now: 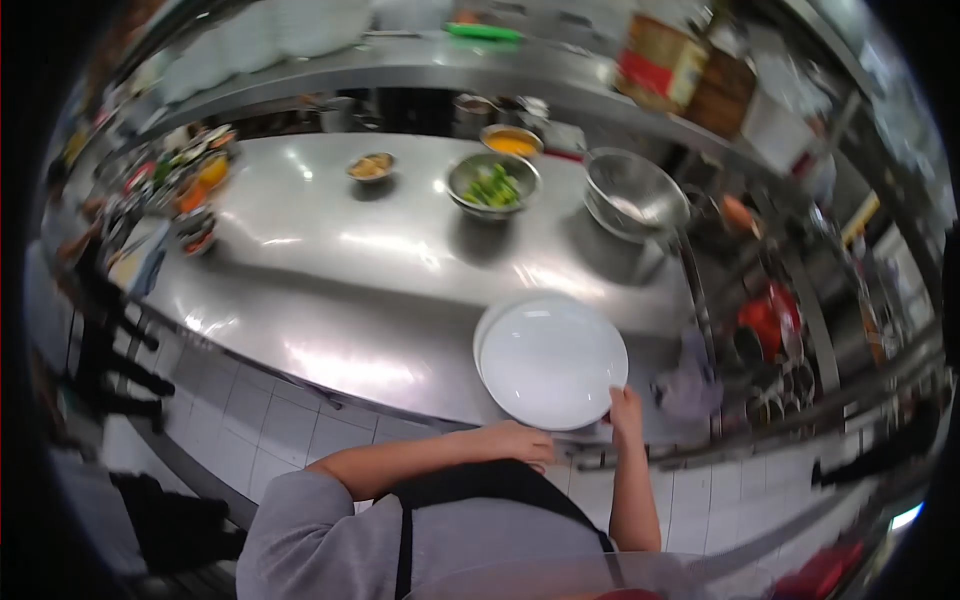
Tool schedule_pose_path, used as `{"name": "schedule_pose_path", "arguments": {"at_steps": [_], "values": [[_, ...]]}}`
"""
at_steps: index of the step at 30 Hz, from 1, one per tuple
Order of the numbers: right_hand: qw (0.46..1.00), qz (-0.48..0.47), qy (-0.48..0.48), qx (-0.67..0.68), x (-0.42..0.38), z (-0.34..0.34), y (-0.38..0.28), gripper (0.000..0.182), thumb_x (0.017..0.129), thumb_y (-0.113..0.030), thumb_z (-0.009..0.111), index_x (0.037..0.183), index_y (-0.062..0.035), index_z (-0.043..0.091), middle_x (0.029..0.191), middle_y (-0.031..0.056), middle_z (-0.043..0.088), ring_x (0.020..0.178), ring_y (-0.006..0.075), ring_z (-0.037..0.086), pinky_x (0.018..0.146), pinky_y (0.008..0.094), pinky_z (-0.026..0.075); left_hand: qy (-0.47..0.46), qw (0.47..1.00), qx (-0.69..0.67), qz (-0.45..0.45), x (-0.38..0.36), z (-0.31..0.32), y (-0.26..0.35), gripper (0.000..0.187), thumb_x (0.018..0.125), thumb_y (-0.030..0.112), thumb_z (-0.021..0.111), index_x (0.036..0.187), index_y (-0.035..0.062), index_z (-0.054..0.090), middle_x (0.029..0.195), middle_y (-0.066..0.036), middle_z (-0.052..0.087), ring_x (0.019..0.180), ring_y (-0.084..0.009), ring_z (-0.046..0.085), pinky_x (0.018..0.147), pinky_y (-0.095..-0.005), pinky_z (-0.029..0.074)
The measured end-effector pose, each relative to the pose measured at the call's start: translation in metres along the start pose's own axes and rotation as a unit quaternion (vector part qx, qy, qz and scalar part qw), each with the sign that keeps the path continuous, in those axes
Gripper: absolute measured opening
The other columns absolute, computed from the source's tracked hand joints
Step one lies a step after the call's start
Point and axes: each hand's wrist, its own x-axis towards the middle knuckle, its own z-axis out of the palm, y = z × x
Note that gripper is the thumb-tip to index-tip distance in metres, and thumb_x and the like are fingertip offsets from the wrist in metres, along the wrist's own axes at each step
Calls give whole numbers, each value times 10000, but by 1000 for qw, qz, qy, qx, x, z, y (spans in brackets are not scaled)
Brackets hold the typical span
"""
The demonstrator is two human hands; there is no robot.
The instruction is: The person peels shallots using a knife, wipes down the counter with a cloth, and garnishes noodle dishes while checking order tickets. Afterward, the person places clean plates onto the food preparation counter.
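My right hand (626,415) grips the lower right rim of a round white plate (555,362). A second white rim shows under that plate on its left, close to the front edge of the steel table. In front of the black apron (480,490), my left hand (515,443) hangs just short of the plate, its fingers loosely apart and holding nothing. Farther back stand a metal bowl of chopped green vegetables (492,186) and a small bowl of light brown pieces (371,167). Behind the greens is a bowl of orange liquid (512,142).
Metal colander-like bowls (635,192) are stacked at the table's right rear. A crumpled greyish cloth (690,380) lies right of the plate. Several ingredient containers (190,180) crowd the left end, where other people stand. An overhead steel shelf (400,68) spans the back.
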Motion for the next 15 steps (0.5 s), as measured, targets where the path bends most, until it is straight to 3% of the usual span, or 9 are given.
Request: {"name": "schedule_pose_path", "arguments": {"at_steps": [2, 3, 6, 7, 8, 9, 10, 12, 15], "values": [[983, -119, 56, -126, 22, 9, 22, 229, 767, -129, 438, 812, 73, 538, 707, 172, 557, 623, 282, 530, 583, 384, 425, -93, 985, 123, -81, -8, -37, 4, 152, 805, 207, 530, 939, 136, 543, 832, -30, 522, 714, -198, 563, 551, -330, 465], [975, -182, 47, -123, 29, 13, 32, 275, 772, -144, 455, 936, 61, 537, 767, 215, 558, 762, 333, 517, 699, 404, 397, -83, 982, 141, -93, -15, -55, 3, 152, 805, 207, 530, 939, 136, 543, 832, -30, 522, 714, -198, 563, 551, -330, 465], [924, -301, 92, -217, 37, 29, 28, 351, 772, -149, 500, 1076, 25, 507, 823, 201, 532, 799, 317, 502, 680, 388, 399, 115, 936, 280, -179, -31, -139, -6, 258, 803, 157, 502, 1060, 166, 525, 796, -45, 519, 634, -209, 562, 517, -343, 468], [916, -280, 159, -239, 10, 34, 0, 384, 768, -136, 514, 1117, 20, 483, 837, 182, 508, 796, 305, 485, 675, 385, 394, 90, 917, 292, -257, -26, -184, 6, 307, 800, 135, 488, 1106, 159, 507, 893, -53, 545, 747, -217, 566, 588, -337, 481], [904, -255, 228, -257, -6, 39, -18, 424, 764, -123, 529, 1159, 16, 458, 850, 164, 483, 792, 292, 468, 669, 382, 389, 182, 908, 351, -140, -34, -223, -15, 298, 794, 109, 472, 1087, 136, 518, 1033, -70, 538, 882, -238, 541, 717, -336, 468], [904, -257, 229, -256, -5, 40, -22, 424, 764, -123, 529, 1159, 16, 458, 850, 164, 483, 792, 292, 468, 669, 382, 389, 192, 900, 361, -155, -40, -273, -24, 278, 809, 89, 446, 1074, 112, 527, 1114, -83, 512, 953, -254, 517, 820, -336, 425], [883, -295, 250, -266, -1, 37, -24, 409, 759, -100, 535, 1145, 19, 468, 846, 148, 461, 736, 271, 456, 635, 366, 391, 179, 851, 395, -297, -31, -326, -14, 263, 817, 101, 449, 1067, 97, 532, 1095, -98, 517, 975, -262, 505, 844, -351, 410], [863, -318, 277, -279, -9, 40, -28, 395, 754, -77, 540, 1131, 23, 479, 842, 132, 439, 679, 249, 443, 601, 350, 393, 266, 773, 445, -366, -22, -424, -11, 292, 834, 191, 464, 1089, 58, 510, 1111, -130, 506, 1004, -294, 486, 872, -378, 382], [871, -316, 298, -230, -25, 60, -56, 358, 752, -59, 557, 1099, 13, 506, 840, 139, 436, 562, 178, 423, 475, 281, 366, 283, 645, 673, -227, -61, -606, -105, 470, 838, 329, 484, 1198, 36, 413, 1207, -179, 439, 1103, -319, 428, 952, -367, 321]]}}
